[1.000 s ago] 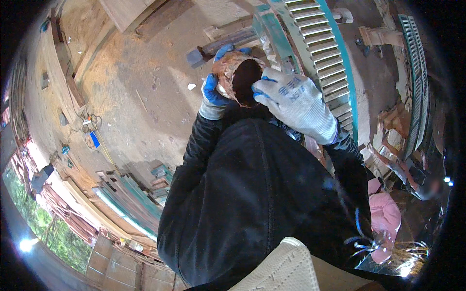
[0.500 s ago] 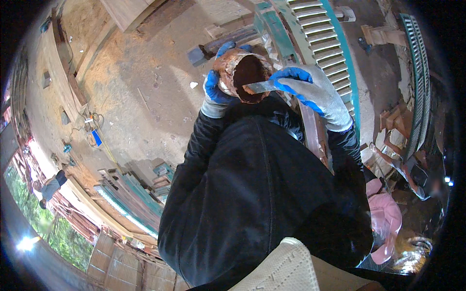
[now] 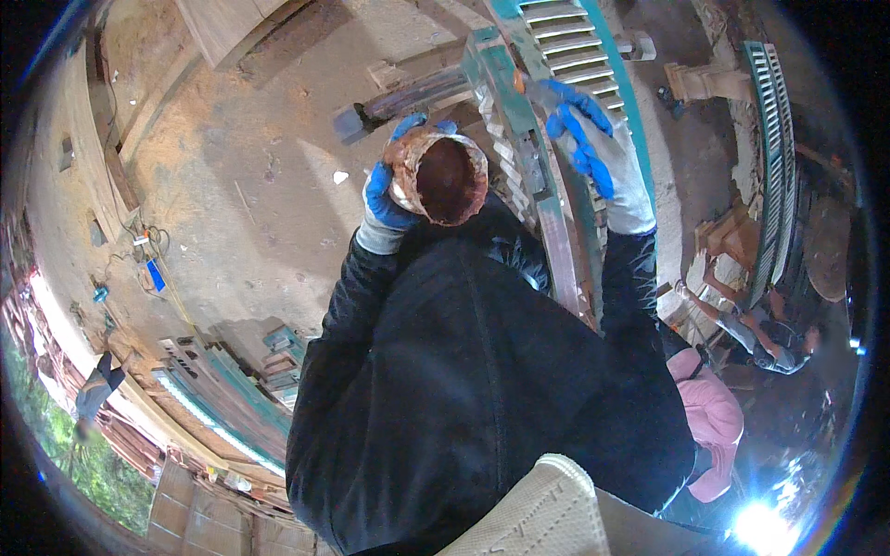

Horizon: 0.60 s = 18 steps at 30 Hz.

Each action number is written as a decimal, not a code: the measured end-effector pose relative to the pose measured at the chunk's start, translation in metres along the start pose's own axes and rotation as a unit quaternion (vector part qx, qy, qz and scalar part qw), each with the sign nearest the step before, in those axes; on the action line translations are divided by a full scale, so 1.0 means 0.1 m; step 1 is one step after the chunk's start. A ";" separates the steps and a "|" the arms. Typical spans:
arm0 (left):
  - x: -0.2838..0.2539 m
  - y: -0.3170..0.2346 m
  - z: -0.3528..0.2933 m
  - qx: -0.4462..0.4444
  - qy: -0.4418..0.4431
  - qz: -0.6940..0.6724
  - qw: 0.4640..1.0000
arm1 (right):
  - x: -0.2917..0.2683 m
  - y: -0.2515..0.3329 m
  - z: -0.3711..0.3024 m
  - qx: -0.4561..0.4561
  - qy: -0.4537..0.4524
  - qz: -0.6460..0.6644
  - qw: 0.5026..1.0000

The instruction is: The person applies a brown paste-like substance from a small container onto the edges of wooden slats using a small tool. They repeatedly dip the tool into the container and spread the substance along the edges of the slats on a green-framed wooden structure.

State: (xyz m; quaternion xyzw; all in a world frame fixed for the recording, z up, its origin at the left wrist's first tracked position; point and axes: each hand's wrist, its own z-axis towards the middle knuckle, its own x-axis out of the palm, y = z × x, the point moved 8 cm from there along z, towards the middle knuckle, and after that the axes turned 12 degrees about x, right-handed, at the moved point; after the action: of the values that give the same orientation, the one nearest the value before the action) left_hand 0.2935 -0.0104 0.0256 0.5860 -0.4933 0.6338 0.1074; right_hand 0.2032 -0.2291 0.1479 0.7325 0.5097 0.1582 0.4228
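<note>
My left hand (image 3: pixel 394 190), in a grey glove with blue coating, is wrapped round a rusty, brown-crusted can (image 3: pixel 409 174). The can's open mouth faces up toward me, and its inside is dark brown. In my right hand (image 3: pixel 603 148), gloved alike, is a putty knife (image 3: pixel 536 90), mostly hidden by the fingers. Orange-brown paste shows at the blade's tip. That tip is over or against a worn teal wooden frame (image 3: pixel 533 157); whether it touches cannot be told.
A teal louvred shutter (image 3: pixel 640 111) lies beyond my right hand. Dark timber (image 3: pixel 413 104) rests on the floor ahead. Boards (image 3: pixel 227 389) are stacked at left. People are nearby: one in pink (image 3: pixel 712 408), another at far right (image 3: pixel 765 343), another at far left (image 3: pixel 97 389).
My right hand has drawn the putty knife out of the can and moved it up and away to the teal frame. The can, still in my left hand, sits slightly further left in view.
</note>
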 end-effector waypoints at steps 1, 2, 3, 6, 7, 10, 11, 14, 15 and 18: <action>0.00 0.00 0.00 0.008 0.033 -0.007 0.999 | -0.07 0.05 0.10 -0.044 -0.049 -0.040 0.997; -0.01 0.01 0.01 0.008 0.037 -0.002 0.999 | -0.11 0.08 0.19 -0.086 -0.097 -0.079 0.988; -0.01 0.01 0.01 0.008 0.042 0.003 0.999 | -0.12 0.11 0.24 -0.114 -0.150 -0.139 0.972; -0.13 0.03 -0.02 0.006 0.034 -0.006 0.999 | 0.01 0.27 0.38 -0.355 -0.252 -0.338 0.834; -0.14 0.03 -0.01 0.007 0.028 -0.014 0.999 | 0.06 0.28 0.43 -0.339 -0.246 -0.370 0.829; -0.13 -0.01 0.00 0.016 0.022 -0.002 1.000 | 0.24 0.26 0.60 -0.273 -0.248 -0.484 0.793; -0.13 -0.01 0.02 0.015 0.019 -0.005 1.000 | 0.26 0.20 0.61 -0.313 -0.296 -0.523 0.736; -0.14 -0.02 0.04 0.015 0.016 -0.004 1.000 | 0.29 0.11 0.70 -0.360 -0.344 -0.570 0.653; -0.15 -0.02 0.06 0.016 0.022 0.003 1.000 | 0.31 0.09 0.72 -0.371 -0.347 -0.580 0.637; -0.09 0.02 0.04 0.012 0.023 -0.016 1.000 | 0.36 0.08 0.68 -0.399 -0.344 -0.601 0.601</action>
State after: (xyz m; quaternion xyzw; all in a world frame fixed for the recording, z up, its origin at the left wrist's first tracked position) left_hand 0.2974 -0.0104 0.0168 0.5800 -0.4739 0.6512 0.1220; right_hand 0.2682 -0.2296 0.1069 0.0201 0.5382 -0.2075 0.8167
